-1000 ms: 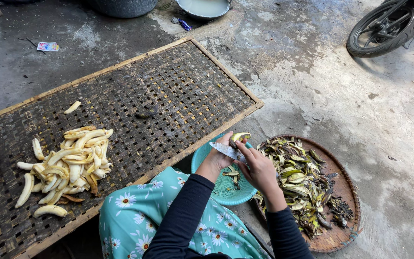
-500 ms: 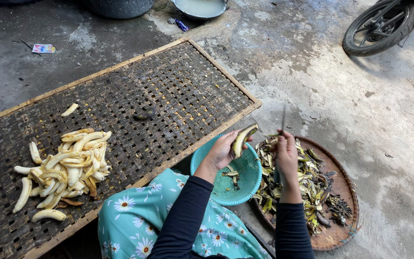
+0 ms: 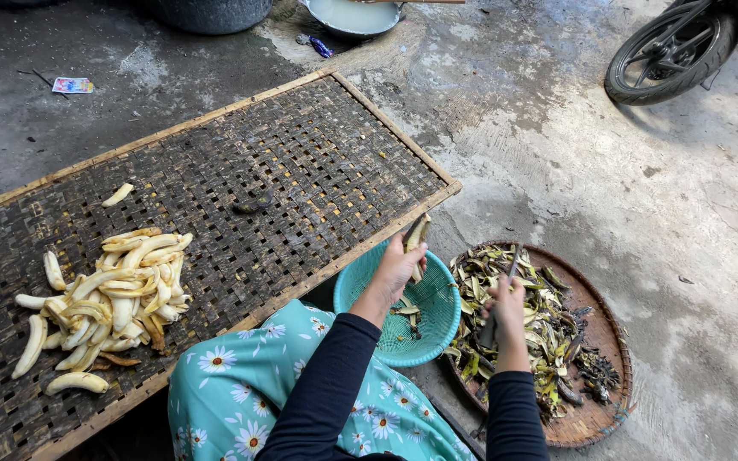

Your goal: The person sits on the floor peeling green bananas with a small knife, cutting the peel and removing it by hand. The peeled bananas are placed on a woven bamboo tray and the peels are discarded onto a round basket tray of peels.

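My left hand (image 3: 399, 266) holds a banana (image 3: 418, 234) over the rim of a teal plastic basket (image 3: 439, 318). My right hand (image 3: 506, 307) grips a knife (image 3: 512, 260) with its blade pointing up, above a round brown woven tray (image 3: 595, 410) heaped with banana peels (image 3: 518, 320). A pile of peeled bananas (image 3: 113, 294) lies at the left on a large woven bamboo mat (image 3: 275, 171). One lone peeled banana (image 3: 118, 195) sits farther back on the mat.
A motorbike wheel (image 3: 668, 53) stands at the top right on the concrete floor. A metal basin (image 3: 354, 14) and a dark tub (image 3: 211, 13) are at the top edge. My floral-clad knee (image 3: 249, 384) is below the mat.
My two hands have drawn apart: the left carried the banana over the basket towards the mat, and the right moved with the knife over the peel tray.
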